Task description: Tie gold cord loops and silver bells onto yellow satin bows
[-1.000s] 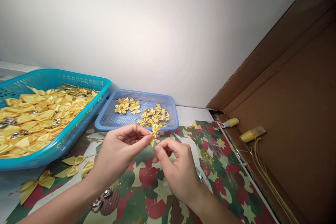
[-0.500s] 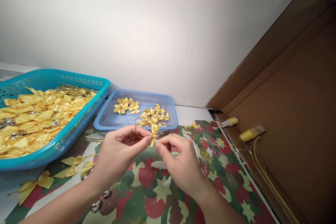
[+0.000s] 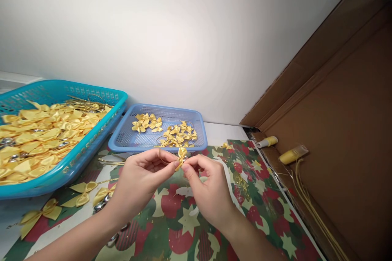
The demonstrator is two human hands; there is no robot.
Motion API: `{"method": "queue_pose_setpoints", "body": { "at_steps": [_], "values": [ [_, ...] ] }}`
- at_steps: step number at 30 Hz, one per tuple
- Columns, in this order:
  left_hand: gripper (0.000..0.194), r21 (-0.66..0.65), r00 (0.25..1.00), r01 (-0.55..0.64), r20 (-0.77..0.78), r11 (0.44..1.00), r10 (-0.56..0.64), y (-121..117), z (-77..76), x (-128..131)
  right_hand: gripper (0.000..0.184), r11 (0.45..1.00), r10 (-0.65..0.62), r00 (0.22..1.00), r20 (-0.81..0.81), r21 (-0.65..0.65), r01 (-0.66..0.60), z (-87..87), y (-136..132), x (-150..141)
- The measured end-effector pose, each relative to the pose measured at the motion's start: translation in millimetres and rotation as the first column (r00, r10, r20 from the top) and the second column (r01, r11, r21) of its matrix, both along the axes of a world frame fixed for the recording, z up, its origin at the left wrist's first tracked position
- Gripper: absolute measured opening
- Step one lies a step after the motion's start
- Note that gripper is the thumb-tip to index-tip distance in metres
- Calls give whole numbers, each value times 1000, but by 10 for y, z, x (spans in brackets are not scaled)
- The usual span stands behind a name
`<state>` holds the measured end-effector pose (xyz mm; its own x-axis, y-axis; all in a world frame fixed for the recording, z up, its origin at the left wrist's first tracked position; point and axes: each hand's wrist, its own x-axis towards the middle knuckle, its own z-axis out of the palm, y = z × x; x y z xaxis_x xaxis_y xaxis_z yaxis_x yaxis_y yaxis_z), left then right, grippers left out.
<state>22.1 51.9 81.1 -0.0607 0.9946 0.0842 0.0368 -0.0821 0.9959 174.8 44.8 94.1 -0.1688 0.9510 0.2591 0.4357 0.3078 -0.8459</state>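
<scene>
- Where the printed sheet [image 3: 189,220] shows on the work surface, its markings are pale stars, rounded red shapes and green patches.
- Held piece: one small yellow bow [image 3: 182,153] is positioned between the fingertips of both hands, above the sheet and just in front of the near rim of the blue tray [image 3: 118,147].
- Left hand [image 3: 146,171]: thumb and index finger are pinched on the left side of the bow; the remaining fingers are curled. A thin gold loop [image 3: 159,155] projects beside the index finger.
- Right hand [image 3: 206,183]: thumb and index finger are closed on the lower right of the bow; the exact part gripped is too small to make out.
- Tray contents: two separate clusters of bows, a left cluster [image 3: 147,122] and a right cluster [image 3: 180,134].
- Left side: the teal basket [image 3: 88,138] contains heaped yellow bows, silver bells [image 3: 6,142] and gold strands [image 3: 85,104].
- Near the left forearm: loose bows [image 3: 82,193] lie on the sheet. The forearm partly obscures a group of dark silver beads [image 3: 104,202].
- Right side: a cardboard panel [image 3: 337,89] stands beyond a white-and-yellow tube [image 3: 268,142], a yellow piece in clear wrap [image 3: 292,155] and long gold cords [image 3: 318,212].
</scene>
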Motion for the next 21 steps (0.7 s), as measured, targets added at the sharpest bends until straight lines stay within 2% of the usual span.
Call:
{"method": "queue_pose_setpoints", "body": {
  "at_steps": [2, 4, 7, 9, 12, 15, 21],
  "values": [
    [17, 8, 1000, 6, -23, 1000, -6, 0, -22, -6, 18, 1000, 10, 999, 46, 27, -11, 15, 13, 22],
    [16, 35, 998, 2, -70, 999, 0, 6, -32, -17, 17, 994, -9, 996, 86, 109, -1, 46, 30, 63],
    [13, 129, 980, 17, -199, 992, 9, 15, -33, -30, 11, 965, -82, 994, 78, 255, 60, 91, 44, 118],
    [11, 204, 953, 55, -303, 977, 10, 12, -35, -31, 9, 954, -103, 992, 79, 292, 75, 85, 40, 116],
    [11, 292, 914, 97, -405, 951, 31, -3, -53, -20, 12, 964, -99, 987, 127, 259, 64, 12, 28, 57],
    [12, 329, 896, 118, -443, 937, 42, -11, -73, -12, 13, 980, -72, 991, 116, 191, 49, -74, 31, 0],
    [12, 267, 899, 151, -438, 952, -20, 22, -77, -24, 15, 987, -57, 985, -162, 142, 80, -62, 88, 51]
  ]
}}
